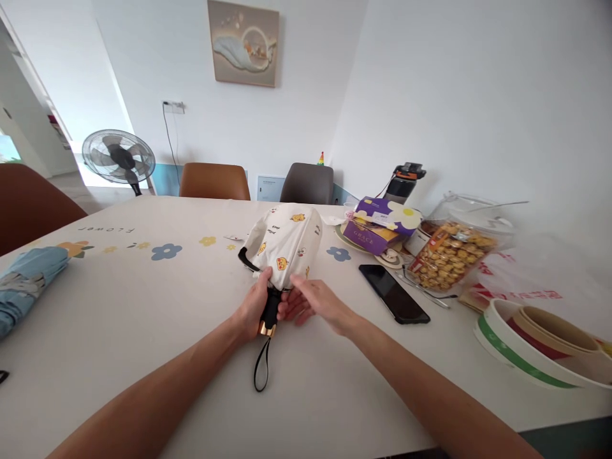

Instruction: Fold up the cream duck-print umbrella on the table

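Observation:
A folded umbrella (287, 245) lies in front of me, its white canopy printed with yellow cartoon figures bunched loosely around the shaft. My left hand (255, 306) is wrapped round its black handle (271, 309), just below the canopy. From the handle's gold-coloured end hangs a black wrist loop (261, 370). At the canopy's lower right edge, my right hand (313, 299) has its thumb against the cloth and its fingers curled beside the handle. A black curved piece (246, 260) sticks out at the canopy's left side.
A blue folded umbrella (31, 284) lies at the table's left. On the right are a black phone (394, 293), purple boxes (377, 229), a tilted snack jar (452, 255), a plastic bag (540, 274) and nested round containers (507, 347). Chairs (215, 182) stand behind the table (191, 401).

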`<act>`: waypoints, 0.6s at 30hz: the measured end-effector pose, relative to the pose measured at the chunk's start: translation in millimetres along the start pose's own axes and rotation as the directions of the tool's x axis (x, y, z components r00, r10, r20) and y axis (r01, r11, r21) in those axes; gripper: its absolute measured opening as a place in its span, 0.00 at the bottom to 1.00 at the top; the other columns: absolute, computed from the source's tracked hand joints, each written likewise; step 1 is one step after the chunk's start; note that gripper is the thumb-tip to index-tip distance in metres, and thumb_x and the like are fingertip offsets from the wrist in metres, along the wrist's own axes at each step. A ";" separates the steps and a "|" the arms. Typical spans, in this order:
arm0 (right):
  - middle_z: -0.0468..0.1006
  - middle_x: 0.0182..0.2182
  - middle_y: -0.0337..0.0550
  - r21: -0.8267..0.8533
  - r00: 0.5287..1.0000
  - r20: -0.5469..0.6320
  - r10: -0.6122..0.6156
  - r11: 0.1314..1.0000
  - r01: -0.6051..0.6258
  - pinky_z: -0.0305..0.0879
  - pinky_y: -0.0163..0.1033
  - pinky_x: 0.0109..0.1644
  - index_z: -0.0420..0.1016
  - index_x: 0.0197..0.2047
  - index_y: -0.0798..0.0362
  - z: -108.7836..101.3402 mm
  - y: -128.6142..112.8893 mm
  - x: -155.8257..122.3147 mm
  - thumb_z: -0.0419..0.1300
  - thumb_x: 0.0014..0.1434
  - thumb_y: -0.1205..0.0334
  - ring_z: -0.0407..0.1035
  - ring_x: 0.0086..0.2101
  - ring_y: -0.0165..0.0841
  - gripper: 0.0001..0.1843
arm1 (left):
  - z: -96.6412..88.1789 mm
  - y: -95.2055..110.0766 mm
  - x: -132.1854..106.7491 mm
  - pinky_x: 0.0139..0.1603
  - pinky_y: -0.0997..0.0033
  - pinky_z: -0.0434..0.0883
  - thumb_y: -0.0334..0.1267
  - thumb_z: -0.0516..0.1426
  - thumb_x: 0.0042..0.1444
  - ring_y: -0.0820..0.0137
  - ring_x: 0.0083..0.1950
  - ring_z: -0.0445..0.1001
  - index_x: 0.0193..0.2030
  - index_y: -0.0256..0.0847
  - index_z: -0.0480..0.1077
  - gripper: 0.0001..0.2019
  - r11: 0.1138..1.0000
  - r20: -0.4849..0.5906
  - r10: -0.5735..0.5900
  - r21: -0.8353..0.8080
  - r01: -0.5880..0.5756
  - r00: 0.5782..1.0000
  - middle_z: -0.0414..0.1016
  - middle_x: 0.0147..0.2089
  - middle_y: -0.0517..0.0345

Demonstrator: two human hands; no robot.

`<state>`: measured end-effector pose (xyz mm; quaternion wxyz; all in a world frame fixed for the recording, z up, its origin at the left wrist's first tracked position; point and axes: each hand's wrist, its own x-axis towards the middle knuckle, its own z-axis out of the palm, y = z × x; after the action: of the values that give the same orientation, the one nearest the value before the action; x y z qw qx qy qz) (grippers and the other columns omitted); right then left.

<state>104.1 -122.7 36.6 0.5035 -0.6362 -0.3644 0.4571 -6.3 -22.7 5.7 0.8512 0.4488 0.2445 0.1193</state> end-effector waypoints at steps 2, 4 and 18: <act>0.77 0.28 0.49 0.180 0.996 0.079 0.036 0.983 -0.049 0.69 0.39 0.31 0.72 0.31 0.58 6.6 6.1 -0.6 0.52 0.54 0.40 0.72 0.28 0.35 0.26 | -2.0 0.8 0.5 0.18 0.75 0.61 0.62 0.44 0.51 0.76 0.16 0.60 0.22 0.38 0.61 0.27 0.999 0.027 -0.008 -0.040 0.009 1.000 0.60 0.16 0.60; 0.76 0.29 0.47 0.306 0.995 0.097 0.032 0.950 -0.061 0.69 0.40 0.35 0.72 0.33 0.57 10.7 7.0 1.9 0.53 0.54 0.42 0.72 0.29 0.33 0.24 | -2.7 1.7 0.6 0.18 0.76 0.61 0.62 0.45 0.51 0.77 0.16 0.59 0.23 0.38 0.61 0.27 0.994 0.031 -0.006 -0.106 0.009 1.000 0.60 0.17 0.61; 0.49 0.08 0.28 0.466 0.972 -0.087 0.218 0.871 -0.154 0.44 0.29 0.13 0.53 0.15 0.51 40.1 14.1 21.4 0.62 0.45 0.45 0.44 0.11 0.21 0.26 | 14.9 -4.2 -5.9 0.17 0.75 0.63 0.65 0.45 0.50 0.76 0.16 0.62 0.19 0.38 0.59 0.29 0.976 -0.055 -0.082 -0.207 0.069 0.995 0.61 0.15 0.59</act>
<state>72.8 -93.8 15.3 0.6160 -0.5619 -0.1484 0.5317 -3.6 -38.1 11.2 0.8887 0.3452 0.2746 0.1253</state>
